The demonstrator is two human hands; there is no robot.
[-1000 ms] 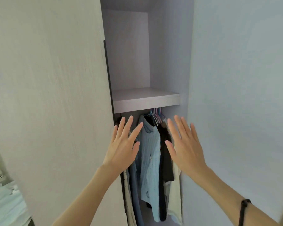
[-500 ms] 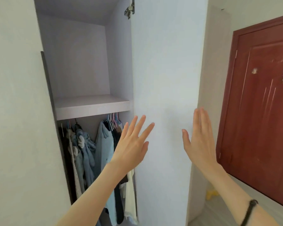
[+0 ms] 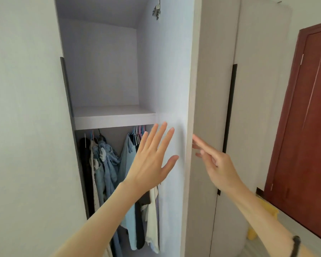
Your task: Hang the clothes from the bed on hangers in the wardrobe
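Both hands are up in front of the wardrobe (image 3: 104, 71), and neither carries anything. The left hand (image 3: 152, 160) is spread flat, five fingers straight, raised before the inner face of the open right door (image 3: 172, 89); whether the palm touches the panel cannot be told. The right hand (image 3: 217, 164) reaches for that door's outer edge, fingers loosely extended, fingertips just at the edge, and their ends blur, so contact is uncertain. A dark band (image 3: 296, 246) circles the right wrist, cut off by the bottom border.

Inside there is one shelf (image 3: 115, 117), and below it the hanging clothes (image 3: 107, 164): a dark piece, a dotted pale one, denim, a light blue top, black and white garments. The left forearm covers part of them, so a firm count fails. A cluster of coloured hangers (image 3: 138, 132) bunches under the shelf, too tight to count. The bed is out of view. One red-brown room door (image 3: 308, 127) stands right, cropped. A yellow object (image 3: 267, 210) peeks from behind the right forearm, unidentifiable.
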